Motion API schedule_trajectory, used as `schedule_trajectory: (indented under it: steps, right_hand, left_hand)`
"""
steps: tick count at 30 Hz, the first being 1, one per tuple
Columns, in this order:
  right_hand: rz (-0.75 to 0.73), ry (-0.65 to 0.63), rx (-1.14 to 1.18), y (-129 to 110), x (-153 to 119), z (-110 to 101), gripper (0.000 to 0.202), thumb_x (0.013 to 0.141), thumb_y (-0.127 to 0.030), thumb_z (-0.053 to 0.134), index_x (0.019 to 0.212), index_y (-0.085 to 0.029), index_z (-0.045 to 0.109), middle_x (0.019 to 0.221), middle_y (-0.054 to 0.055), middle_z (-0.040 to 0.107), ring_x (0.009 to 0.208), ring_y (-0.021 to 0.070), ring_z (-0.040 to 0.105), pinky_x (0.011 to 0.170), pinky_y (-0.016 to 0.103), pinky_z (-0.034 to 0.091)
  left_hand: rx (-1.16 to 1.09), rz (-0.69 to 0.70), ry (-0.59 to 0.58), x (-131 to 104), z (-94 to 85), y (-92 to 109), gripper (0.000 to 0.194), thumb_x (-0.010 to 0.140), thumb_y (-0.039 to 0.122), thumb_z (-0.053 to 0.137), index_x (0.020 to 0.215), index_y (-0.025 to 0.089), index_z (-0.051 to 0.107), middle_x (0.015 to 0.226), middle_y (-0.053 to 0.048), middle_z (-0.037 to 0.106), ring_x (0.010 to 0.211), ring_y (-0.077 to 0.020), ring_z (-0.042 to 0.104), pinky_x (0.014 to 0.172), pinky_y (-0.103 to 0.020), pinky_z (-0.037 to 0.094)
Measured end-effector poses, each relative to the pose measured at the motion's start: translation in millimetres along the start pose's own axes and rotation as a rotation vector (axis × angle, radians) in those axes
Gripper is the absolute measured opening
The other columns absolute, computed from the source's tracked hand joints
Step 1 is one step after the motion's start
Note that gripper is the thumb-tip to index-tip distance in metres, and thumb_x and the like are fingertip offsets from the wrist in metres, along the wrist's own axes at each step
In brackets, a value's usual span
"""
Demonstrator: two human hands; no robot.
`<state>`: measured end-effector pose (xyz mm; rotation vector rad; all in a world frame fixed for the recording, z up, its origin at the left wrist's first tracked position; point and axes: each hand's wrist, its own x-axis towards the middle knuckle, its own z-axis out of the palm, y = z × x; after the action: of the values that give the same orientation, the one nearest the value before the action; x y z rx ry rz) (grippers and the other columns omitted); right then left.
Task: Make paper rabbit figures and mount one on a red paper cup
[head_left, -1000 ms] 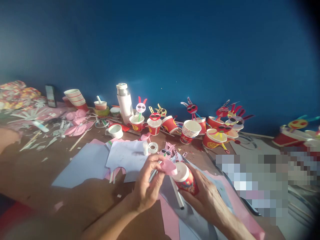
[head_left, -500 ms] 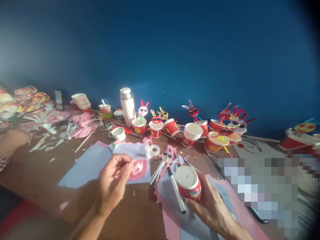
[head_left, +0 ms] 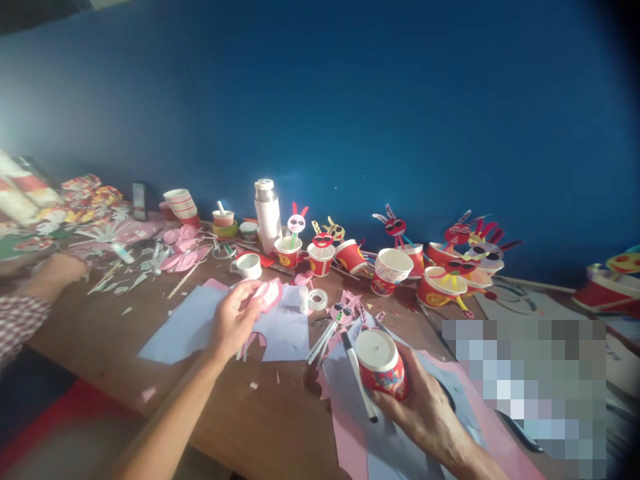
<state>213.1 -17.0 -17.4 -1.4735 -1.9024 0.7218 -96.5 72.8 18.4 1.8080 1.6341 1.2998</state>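
Note:
My left hand (head_left: 233, 320) pinches a pink paper piece (head_left: 271, 297) with a pale middle, lifted over the white paper sheets (head_left: 287, 333). My right hand (head_left: 423, 400) wraps round a red patterned paper cup (head_left: 383, 373), turned so its white base faces up. Just left of the cup, a black-and-white marker (head_left: 361, 380) lies on paper. Beyond it rests a pink paper face with sunglasses (head_left: 343, 312) on white sticks. A roll of tape (head_left: 317, 299) and a small white glue stick (head_left: 303, 300) are near my left hand.
Red paper cups (head_left: 321, 260) with paper-face figures line the blue wall. A white flask (head_left: 268, 217) and a white mug (head_left: 247, 267) stand at the back. At left, another person's hand (head_left: 65, 273) is over paper scraps. Pink paper (head_left: 345, 433) lies at front right.
My left hand has raised the pink paper piece off the sheet and tilted it. Another person's arm has come further into view at left. My right hand still holds the cup.

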Motion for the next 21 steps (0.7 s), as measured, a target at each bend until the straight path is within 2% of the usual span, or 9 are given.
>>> schedule_trajectory:
  steps: [3, 6, 9, 11, 15, 18, 19, 20, 21]
  right_hand:
    - [-0.004, -0.006, -0.017, 1, -1, 1, 0.057, 0.080, -0.045, 0.058, 0.125, -0.023, 0.031, 0.104, 0.006, 0.064, 0.085, 0.0215, 0.065, 0.071, 0.031, 0.052]
    - [0.024, -0.003, -0.036, 2, -1, 1, 0.058, 0.078, -0.042, 0.059, 0.125, -0.022, 0.031, 0.102, 0.006, 0.064, 0.082, 0.0214, 0.065, 0.069, 0.031, 0.052]
    - [0.037, 0.001, -0.046, 1, -2, 1, 0.056, 0.076, -0.036, 0.061, 0.123, -0.023, 0.033, 0.102, 0.005, 0.064, 0.082, 0.0214, 0.065, 0.069, 0.031, 0.051]
    - [0.025, 0.002, -0.054, 0, -1, 1, 0.056, 0.074, -0.032, 0.062, 0.122, -0.024, 0.035, 0.103, 0.005, 0.063, 0.084, 0.0220, 0.064, 0.070, 0.032, 0.051]
    - [0.029, 0.010, -0.033, -2, 0, -3, 0.055, 0.072, -0.029, 0.064, 0.120, -0.023, 0.037, 0.103, 0.006, 0.062, 0.085, 0.0228, 0.062, 0.073, 0.034, 0.050]
    - [0.018, -0.019, 0.093, -3, 0, -5, 0.053, 0.076, -0.036, 0.062, 0.120, -0.022, 0.036, 0.099, 0.005, 0.062, 0.079, 0.0205, 0.062, 0.070, 0.032, 0.050]
    - [0.012, -0.036, 0.156, -3, 0, -5, 0.053, 0.077, -0.038, 0.061, 0.121, -0.022, 0.036, 0.099, 0.005, 0.063, 0.078, 0.0199, 0.062, 0.069, 0.031, 0.050]
    - [0.014, -0.056, 0.219, -3, 0, -5, 0.052, 0.078, -0.040, 0.060, 0.121, -0.022, 0.036, 0.098, 0.005, 0.063, 0.077, 0.0197, 0.062, 0.068, 0.031, 0.051]
    - [0.026, -0.070, 0.273, -3, -1, -5, 0.052, 0.079, -0.042, 0.059, 0.120, -0.021, 0.036, 0.097, 0.005, 0.063, 0.077, 0.0199, 0.062, 0.068, 0.030, 0.051]
  left_hand:
    - [0.101, 0.107, 0.045, 37, 18.6, 1, 0.022, 0.082, 0.022, 0.046, 0.099, 0.014, 0.059, 0.096, -0.008, 0.067, 0.084, -0.0191, 0.065, 0.073, -0.027, 0.051]
    - [0.204, 0.224, -0.023, 65, 42.2, 2, 0.020, 0.081, 0.017, 0.048, 0.094, 0.019, 0.063, 0.098, -0.005, 0.067, 0.091, -0.0199, 0.063, 0.081, -0.029, 0.049]
    - [0.286, 0.301, -0.093, 77, 62.2, 1, 0.022, 0.080, 0.015, 0.051, 0.096, 0.021, 0.065, 0.107, -0.005, 0.065, 0.093, -0.0213, 0.063, 0.081, -0.030, 0.048]
    - [0.316, 0.327, -0.135, 78, 67.7, 0, 0.025, 0.078, 0.015, 0.055, 0.099, 0.022, 0.065, 0.110, -0.004, 0.065, 0.091, -0.0217, 0.064, 0.079, -0.030, 0.050]
    - [0.324, 0.318, -0.109, 67, 53.4, 9, 0.024, 0.076, 0.015, 0.057, 0.099, 0.018, 0.065, 0.109, -0.007, 0.066, 0.093, -0.0238, 0.064, 0.082, -0.033, 0.050]
    - [0.261, 0.292, -0.046, 40, 29.7, 39, 0.019, 0.083, 0.020, 0.050, 0.096, 0.017, 0.063, 0.100, -0.007, 0.068, 0.085, -0.0199, 0.065, 0.076, -0.030, 0.052]
    - [0.196, 0.286, -0.037, 26, 22.5, 53, 0.018, 0.086, 0.023, 0.048, 0.093, 0.017, 0.063, 0.094, -0.005, 0.068, 0.080, -0.0173, 0.065, 0.071, -0.027, 0.052]
    - [-0.002, 0.252, -0.056, 9, 16.6, 68, 0.016, 0.086, 0.024, 0.048, 0.088, 0.017, 0.062, 0.085, -0.004, 0.068, 0.076, -0.0161, 0.064, 0.068, -0.026, 0.052]
    - [-0.177, 0.213, -0.125, -9, 12.3, 84, 0.016, 0.087, 0.025, 0.048, 0.084, 0.018, 0.062, 0.078, -0.003, 0.067, 0.070, -0.0146, 0.063, 0.063, -0.025, 0.051]
